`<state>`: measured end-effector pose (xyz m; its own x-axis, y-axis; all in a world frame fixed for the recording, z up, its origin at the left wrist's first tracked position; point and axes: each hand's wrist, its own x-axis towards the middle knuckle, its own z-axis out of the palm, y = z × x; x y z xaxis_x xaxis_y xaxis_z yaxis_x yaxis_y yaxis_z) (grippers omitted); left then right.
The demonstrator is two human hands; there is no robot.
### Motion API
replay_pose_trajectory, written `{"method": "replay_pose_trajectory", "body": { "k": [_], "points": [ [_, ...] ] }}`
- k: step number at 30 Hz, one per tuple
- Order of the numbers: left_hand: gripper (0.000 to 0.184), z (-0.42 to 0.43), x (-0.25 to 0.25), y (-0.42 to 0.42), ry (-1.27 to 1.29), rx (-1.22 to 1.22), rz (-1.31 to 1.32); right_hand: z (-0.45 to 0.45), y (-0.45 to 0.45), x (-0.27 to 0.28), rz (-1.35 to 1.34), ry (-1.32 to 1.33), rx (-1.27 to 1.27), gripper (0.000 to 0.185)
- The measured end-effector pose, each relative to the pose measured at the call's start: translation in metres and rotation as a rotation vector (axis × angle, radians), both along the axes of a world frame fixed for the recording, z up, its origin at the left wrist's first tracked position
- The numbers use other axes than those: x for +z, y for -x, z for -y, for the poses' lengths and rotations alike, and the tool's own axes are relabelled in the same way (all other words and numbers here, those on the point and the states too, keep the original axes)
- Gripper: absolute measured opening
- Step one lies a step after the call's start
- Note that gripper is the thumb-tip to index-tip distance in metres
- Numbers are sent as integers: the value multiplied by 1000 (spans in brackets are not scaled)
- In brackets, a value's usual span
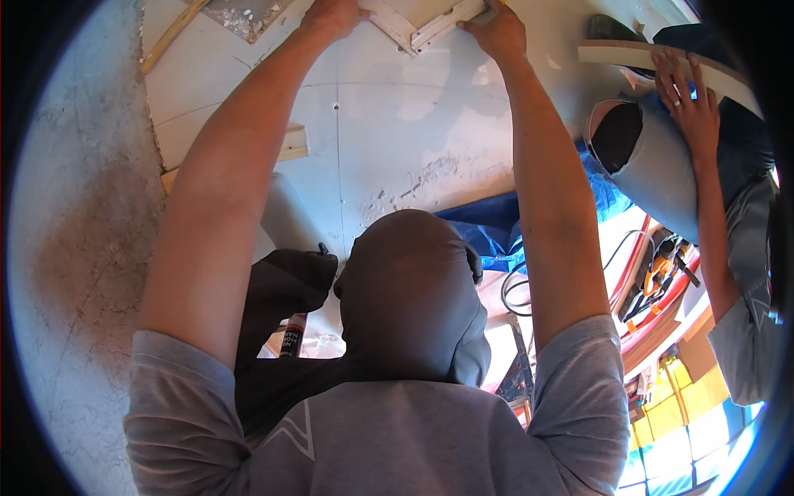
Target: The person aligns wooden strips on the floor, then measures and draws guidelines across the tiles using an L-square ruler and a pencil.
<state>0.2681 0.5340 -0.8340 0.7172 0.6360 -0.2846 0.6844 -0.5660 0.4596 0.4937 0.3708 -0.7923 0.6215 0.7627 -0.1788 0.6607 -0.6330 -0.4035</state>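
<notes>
At the top of the head view, two pale strips that look like wood meet in a V-shaped corner over a light board (397, 116). My left hand (332, 18) is closed on the outer end of the left strip (392, 25). The outer end of the right strip (447, 25), which carries small dark marks, is pinched in my right hand (501, 35). Both arms reach far forward. The strips' outer ends are partly covered by my fingers or cut off by the frame's top edge.
At right, another person's hand (695, 107) rests on a wooden batten (620, 54). Blue sheeting (488, 227), tools (662, 269) and a black cable (514, 296) lie right of my knee. A wood offcut (294, 142) and a dark-labelled tube (293, 335) are on the left.
</notes>
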Motion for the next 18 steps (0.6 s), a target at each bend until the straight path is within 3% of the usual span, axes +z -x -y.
{"method": "replay_pose_trajectory", "body": {
  "k": [8, 10, 18],
  "points": [
    [57, -7, -25, 3, 39, -17, 69, 1, -1, -7, 32, -17, 7, 74],
    [57, -3, -2, 2, 22, 5, 23, 1, -1, -7, 28, -20, 9, 74],
    [54, 1, 10, -10, 146, 20, -64, 8, -10, -18, 57, -76, 80, 77]
  ]
}}
